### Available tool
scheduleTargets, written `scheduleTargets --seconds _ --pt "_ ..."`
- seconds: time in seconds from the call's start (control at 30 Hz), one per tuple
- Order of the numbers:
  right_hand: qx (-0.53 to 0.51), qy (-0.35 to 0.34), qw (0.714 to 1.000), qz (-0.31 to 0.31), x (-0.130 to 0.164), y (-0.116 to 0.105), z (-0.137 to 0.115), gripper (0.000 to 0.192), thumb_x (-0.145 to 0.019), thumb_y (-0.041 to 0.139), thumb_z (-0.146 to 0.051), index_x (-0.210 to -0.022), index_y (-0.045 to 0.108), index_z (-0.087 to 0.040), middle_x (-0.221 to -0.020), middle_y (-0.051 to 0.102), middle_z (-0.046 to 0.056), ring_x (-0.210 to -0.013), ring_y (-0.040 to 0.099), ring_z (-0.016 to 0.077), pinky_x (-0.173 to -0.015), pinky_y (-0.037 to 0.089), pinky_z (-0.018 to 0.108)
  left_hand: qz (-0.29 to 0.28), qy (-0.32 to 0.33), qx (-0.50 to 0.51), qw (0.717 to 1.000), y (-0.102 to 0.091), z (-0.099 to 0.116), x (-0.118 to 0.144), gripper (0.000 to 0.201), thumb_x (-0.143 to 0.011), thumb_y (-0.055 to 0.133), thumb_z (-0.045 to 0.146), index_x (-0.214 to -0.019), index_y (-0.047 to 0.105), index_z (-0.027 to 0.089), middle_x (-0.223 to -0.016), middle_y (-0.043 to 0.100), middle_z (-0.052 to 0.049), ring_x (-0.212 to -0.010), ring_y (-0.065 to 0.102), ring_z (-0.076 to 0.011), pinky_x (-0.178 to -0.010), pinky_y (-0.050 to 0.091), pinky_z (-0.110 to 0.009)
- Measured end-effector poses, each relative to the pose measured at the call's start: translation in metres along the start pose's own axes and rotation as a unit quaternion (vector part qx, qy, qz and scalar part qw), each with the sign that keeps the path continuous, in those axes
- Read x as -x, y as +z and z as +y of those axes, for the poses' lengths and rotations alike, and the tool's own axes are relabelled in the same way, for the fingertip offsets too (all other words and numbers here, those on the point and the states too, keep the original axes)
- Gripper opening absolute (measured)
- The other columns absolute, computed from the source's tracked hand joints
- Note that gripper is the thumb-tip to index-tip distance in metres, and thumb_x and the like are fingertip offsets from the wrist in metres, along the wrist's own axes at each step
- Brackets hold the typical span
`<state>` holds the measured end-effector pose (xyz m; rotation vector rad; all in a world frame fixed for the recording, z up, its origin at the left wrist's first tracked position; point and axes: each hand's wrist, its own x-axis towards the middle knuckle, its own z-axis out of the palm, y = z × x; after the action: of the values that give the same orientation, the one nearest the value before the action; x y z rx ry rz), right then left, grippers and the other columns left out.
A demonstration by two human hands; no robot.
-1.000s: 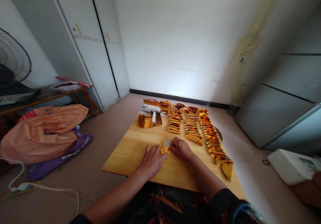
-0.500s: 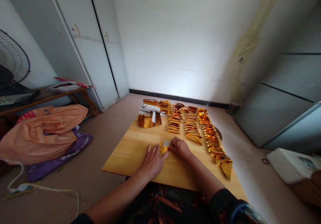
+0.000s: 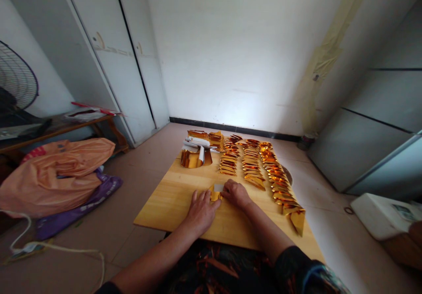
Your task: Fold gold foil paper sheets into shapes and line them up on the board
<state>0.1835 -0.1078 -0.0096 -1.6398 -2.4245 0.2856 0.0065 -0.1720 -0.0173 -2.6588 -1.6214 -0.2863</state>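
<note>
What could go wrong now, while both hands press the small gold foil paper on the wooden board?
1. The small gold foil paper is pinched between the left hand and the right hand; uneven pressure might crease it crookedly.
2. The long rows of folded gold foil pieces lie close beside the right forearm; a sweep could scatter them.
3. The last folded piece sits near the edge of the light wooden board and may slide off.

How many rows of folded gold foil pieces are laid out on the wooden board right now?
3 rows of folded gold foil pieces on the wooden board: a short left row, a middle row, and a long right row running toward the near edge. The far ends merge, so more may be hidden.
</note>
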Motion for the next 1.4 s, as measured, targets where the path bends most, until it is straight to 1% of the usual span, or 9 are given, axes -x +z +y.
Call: scheduleTargets --seconds 0.27,0.4,0.57,0.73,0.83,0.97,1.1,1.23,1.4 --pt "-0.121 0.000 0.992 0.045 0.005 0.002 0.007 0.001 -0.078 0.061 -0.018 -0.079 0.061 -0.018 -0.084 0.058 0.000 -0.072 0.054 0.0104 -0.065 0.039 0.020 -0.021 -0.019 -0.002 1.000 -0.007 0.004 -0.002 0.031 -0.087 0.045 0.023 -0.114 0.059 0.031 -0.130 0.053 -0.011 -0.121 0.044 -0.0293 -0.102 0.025 -0.057" --pt "-0.150 -0.033 0.987 0.046 0.002 0.004 0.016 0.009 -0.077 0.058 -0.010 -0.078 0.062 -0.018 -0.085 0.058 0.001 -0.076 0.055 0.0112 -0.068 0.042 0.020 -0.027 -0.017 -0.005 0.999 -0.012 0.005 -0.004 0.027 -0.087 0.046 0.023 -0.107 0.062 0.029 -0.127 0.055 -0.011 -0.119 0.047 -0.0286 -0.101 0.026 -0.056" --pt "-0.094 -0.073 0.991 0.058 0.004 0.003 0.014 0.010 -0.080 0.056 -0.011 -0.078 0.063 -0.019 -0.091 0.061 0.004 -0.085 0.056 0.0135 -0.074 0.042 0.022 -0.013 -0.019 0.020 1.000 -0.018 -0.001 -0.010 0.018 -0.086 0.050 0.029 -0.097 0.064 0.028 -0.123 0.057 -0.009 -0.117 0.048 -0.0270 -0.099 0.028 -0.055" --pt "0.024 -0.073 0.996 0.035 0.018 0.000 -0.006 0.011 -0.083 0.055 -0.018 -0.081 0.066 -0.018 -0.090 0.062 0.007 -0.087 0.054 0.0171 -0.075 0.040 0.026 0.017 -0.054 0.077 0.995 -0.013 -0.014 -0.023 0.014 -0.085 0.051 0.029 -0.086 0.065 0.026 -0.123 0.059 -0.004 -0.115 0.051 -0.0220 -0.097 0.033 -0.047" --pt "0.056 -0.054 0.997 0.029 0.029 -0.002 -0.023 0.015 -0.086 0.053 -0.023 -0.081 0.067 -0.018 -0.091 0.062 0.008 -0.087 0.053 0.0190 -0.074 0.038 0.028 0.042 -0.076 0.102 0.991 -0.005 -0.020 -0.029 0.010 -0.083 0.055 0.027 -0.089 0.063 0.024 -0.122 0.060 -0.004 -0.116 0.051 -0.0205 -0.100 0.032 -0.046" --pt "0.039 -0.093 0.995 0.015 0.038 -0.001 -0.039 0.018 -0.087 0.052 -0.025 -0.079 0.068 -0.021 -0.088 0.062 0.007 -0.086 0.052 0.0189 -0.073 0.037 0.029 0.040 -0.100 0.123 0.986 0.001 -0.027 -0.033 0.015 -0.082 0.056 0.025 -0.096 0.060 0.024 -0.119 0.062 -0.005 -0.121 0.048 -0.0217 -0.103 0.027 -0.050" --pt "-0.025 -0.141 0.990 0.005 0.038 0.000 -0.029 0.012 -0.084 0.058 -0.024 -0.088 0.069 -0.026 -0.094 0.062 0.004 -0.091 0.053 0.0183 -0.076 0.037 0.028 0.015 -0.086 0.135 0.987 0.000 -0.035 -0.036 0.017 -0.081 0.054 0.022 -0.098 0.060 0.024 -0.125 0.059 -0.005 -0.124 0.045 -0.0224 -0.104 0.025 -0.052" --pt "-0.053 -0.128 0.990 0.022 0.034 0.000 -0.008 0.026 -0.079 0.066 -0.030 -0.105 0.067 -0.030 -0.114 0.058 0.005 -0.101 0.050 0.0209 -0.083 0.036 0.033 0.026 -0.073 0.144 0.987 0.002 -0.039 -0.036 0.010 -0.080 0.053 0.020 -0.087 0.060 0.024 -0.124 0.060 -0.003 -0.124 0.046 -0.0226 -0.105 0.024 -0.052" --pt "-0.057 -0.117 0.991 0.018 0.031 0.002 -0.006 0.025 -0.078 0.067 -0.033 -0.104 0.068 -0.031 -0.116 0.057 0.005 -0.103 0.049 0.0217 -0.084 0.035 0.035 0.032 -0.061 0.142 0.987 0.003 -0.038 -0.035 0.007 -0.080 0.054 0.019 -0.081 0.059 0.023 -0.125 0.060 -0.002 -0.124 0.047 -0.0237 -0.105 0.025 -0.053"
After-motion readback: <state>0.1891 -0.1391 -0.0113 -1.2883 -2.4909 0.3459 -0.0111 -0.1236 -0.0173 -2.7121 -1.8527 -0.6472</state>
